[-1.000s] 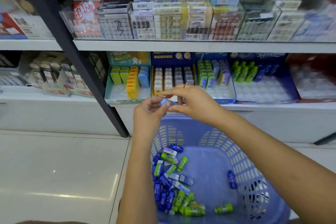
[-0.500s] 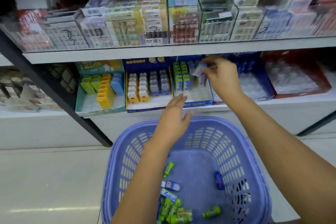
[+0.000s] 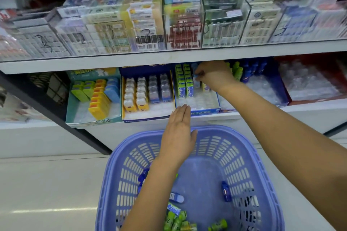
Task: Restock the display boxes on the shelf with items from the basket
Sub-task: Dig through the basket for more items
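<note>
Shop, stocked shelf (image 3: 169, 58), display boxes (image 3: 148, 116)

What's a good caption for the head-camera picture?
Right hand tucks blue pack into shelf box; left hand hovers over basket.

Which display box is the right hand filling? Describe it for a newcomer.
On the lower shelf, above the purple basket, sits a blue-fronted display box where the right hand pinches a blue pack. Unlike its neighbours, it holds two rows of green packs.

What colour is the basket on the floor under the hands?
The basket is lavender-blue plastic with slotted walls; the head view, the only one, shows it clearly.
</note>
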The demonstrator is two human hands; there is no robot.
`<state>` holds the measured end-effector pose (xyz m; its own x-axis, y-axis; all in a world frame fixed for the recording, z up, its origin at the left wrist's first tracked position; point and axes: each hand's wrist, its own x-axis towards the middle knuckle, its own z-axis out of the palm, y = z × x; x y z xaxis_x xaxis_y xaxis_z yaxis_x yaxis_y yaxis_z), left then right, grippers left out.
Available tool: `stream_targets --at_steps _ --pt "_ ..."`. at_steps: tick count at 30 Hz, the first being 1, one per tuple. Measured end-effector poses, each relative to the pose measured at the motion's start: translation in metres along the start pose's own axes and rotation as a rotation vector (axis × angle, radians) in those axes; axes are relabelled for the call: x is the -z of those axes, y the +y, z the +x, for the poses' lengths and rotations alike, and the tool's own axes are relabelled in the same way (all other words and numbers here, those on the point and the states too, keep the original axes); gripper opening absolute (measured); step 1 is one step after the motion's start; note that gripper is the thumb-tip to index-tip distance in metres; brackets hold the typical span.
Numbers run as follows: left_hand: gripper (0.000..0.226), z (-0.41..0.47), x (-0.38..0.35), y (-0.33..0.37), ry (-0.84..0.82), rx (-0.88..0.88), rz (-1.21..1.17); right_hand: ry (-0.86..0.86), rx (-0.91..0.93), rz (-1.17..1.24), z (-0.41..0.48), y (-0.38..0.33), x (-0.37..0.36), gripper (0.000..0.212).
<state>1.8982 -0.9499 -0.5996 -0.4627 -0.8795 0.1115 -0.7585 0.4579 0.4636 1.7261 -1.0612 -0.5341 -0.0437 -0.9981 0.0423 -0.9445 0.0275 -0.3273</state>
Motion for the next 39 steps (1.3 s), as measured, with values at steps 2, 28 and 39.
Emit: stream_targets --at_steps 2,28,39 --pt "0.069 0.001 -0.001 -0.001 0.002 -0.002 -0.001 -0.007 -0.033 -0.047 0.002 -0.002 -0.003 0.027" --pt "0.035 -0.127 -0.106 -0.126 -0.834 0.383 0.327 -0.959 -0.223 -0.364 -0.205 0.062 -0.202 0.009" --pt "0.025 -0.137 -0.127 -0.132 -0.877 0.409 0.507 -1.012 -0.298 -0.302 -0.204 0.078 -0.243 0.036"
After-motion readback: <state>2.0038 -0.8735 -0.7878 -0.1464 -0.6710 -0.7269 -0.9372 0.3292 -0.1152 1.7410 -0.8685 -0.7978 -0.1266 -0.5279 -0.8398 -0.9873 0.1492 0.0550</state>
